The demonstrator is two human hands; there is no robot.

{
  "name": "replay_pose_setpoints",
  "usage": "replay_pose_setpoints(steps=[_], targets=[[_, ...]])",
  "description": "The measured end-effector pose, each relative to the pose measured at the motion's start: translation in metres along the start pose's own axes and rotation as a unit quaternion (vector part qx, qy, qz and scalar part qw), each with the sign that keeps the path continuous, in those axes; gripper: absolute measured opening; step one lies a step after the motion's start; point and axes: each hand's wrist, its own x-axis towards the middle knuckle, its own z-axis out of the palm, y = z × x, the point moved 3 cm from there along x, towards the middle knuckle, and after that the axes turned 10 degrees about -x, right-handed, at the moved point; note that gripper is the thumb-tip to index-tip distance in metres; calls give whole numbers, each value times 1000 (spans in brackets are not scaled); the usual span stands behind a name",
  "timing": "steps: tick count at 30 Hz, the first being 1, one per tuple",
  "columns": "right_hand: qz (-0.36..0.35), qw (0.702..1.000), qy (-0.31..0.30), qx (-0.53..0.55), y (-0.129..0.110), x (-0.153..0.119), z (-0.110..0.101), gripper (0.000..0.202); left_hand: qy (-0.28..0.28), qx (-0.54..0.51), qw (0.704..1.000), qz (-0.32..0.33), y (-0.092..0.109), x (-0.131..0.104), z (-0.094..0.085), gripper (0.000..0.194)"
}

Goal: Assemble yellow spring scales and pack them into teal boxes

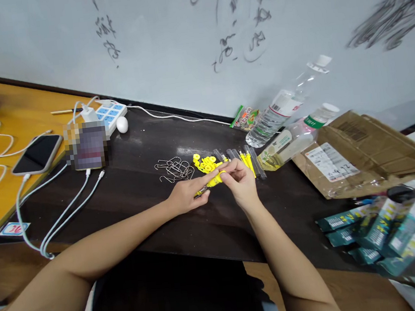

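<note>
My left hand (pixel 189 195) is closed around a slim dark item with a yellow part (pixel 215 179) at its end. The fingers of my right hand (pixel 241 181) pinch that yellow part from the other side, so both hands meet over the dark table. Just beyond them lies a pile of small yellow pieces (pixel 205 163). Bent metal hooks (pixel 174 169) are heaped to the left of the pile. Clear tubes and yellow sticks (pixel 246 159) lie behind my right hand. Fingers partly hide what is held.
Two plastic bottles (pixel 276 115) (pixel 295 138), a snack packet (pixel 244 118) and a cardboard parcel (pixel 360 153) stand or lie at the right. Green boxes (pixel 378 228) are nearer. Phones (pixel 38 154), cables and a power strip (pixel 111 114) occupy the left.
</note>
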Motion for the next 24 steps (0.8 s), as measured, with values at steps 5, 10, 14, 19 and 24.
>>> replay_pose_setpoints(steps=[5,10,14,19,24], targets=[[13,998,65,2,2,-5,6,32,-5,5,1000,-7,2,2,-1,66],[17,999,35,3,5,-6,6,29,-4,8,1000,-14,-2,0,0,66],[30,1000,0,-9,6,-3,3,28,4,2,1000,-28,-4,1,-1,68],[15,999,-44,7,3,0,0,26,10,-17,1000,-1,-2,2,-2,71],[15,997,-68,23,3,1,-2,26,2,-10,1000,12,-2,1,-2,73]])
